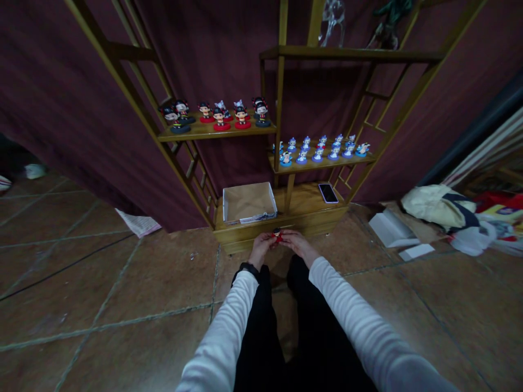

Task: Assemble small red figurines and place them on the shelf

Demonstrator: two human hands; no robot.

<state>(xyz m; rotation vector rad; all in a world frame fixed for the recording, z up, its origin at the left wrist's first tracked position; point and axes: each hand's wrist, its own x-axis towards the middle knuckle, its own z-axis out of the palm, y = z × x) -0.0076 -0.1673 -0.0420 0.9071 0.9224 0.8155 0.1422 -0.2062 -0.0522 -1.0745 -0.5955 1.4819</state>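
Note:
A small red figurine (277, 234) with dark hair is pinched between my two hands, just in front of the wooden shelf's low base. My left hand (261, 244), with a dark watch on the wrist, grips it from the left. From the right, my right hand (297, 243) holds it with closed fingers. Right behind them, an open cardboard box (250, 202) with white sides rests on the base. Several red and dark figurines (221, 118) stand on the left shelf. On the lower right shelf are several blue and white figurines (318, 155) in rows.
A phone (328, 193) lies on the base at right. Higher up stand a clear glass ornament (333, 22) and a dark green ornament (390, 22). White box pieces (393, 228) and bags (441, 209) lie on the floor at right. A black cable (69, 265) crosses the tiles at left.

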